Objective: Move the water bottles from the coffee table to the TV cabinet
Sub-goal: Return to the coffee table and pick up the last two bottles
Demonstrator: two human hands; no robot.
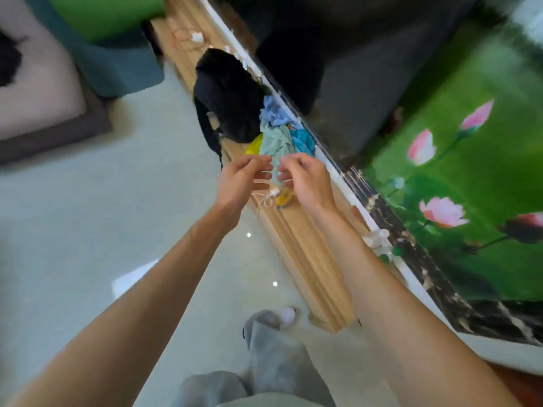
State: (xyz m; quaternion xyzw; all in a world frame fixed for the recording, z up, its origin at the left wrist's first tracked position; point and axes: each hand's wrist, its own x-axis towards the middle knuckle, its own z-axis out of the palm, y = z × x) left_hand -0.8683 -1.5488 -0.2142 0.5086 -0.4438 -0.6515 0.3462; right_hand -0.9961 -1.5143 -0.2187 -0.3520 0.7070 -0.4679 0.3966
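Note:
My left hand (245,180) and my right hand (302,179) are stretched out side by side over the long wooden TV cabinet (305,248). Their fingers curl toward each other around a clear, barely visible water bottle (275,179). The picture is blurred, so its outline shows only as faint white edges. Something yellow (284,198) sits at its lower end. Several more bottles with white and green caps (379,240) stand on the cabinet against the wall, just right of my right forearm.
On the cabinet lie a white cable with plug (266,199), a heap of blue and teal cloths (279,133) and a black bag (229,95). A dark TV (352,69) and a green flower mural (470,171) are behind. A teal seat (117,63) stands left on the pale floor.

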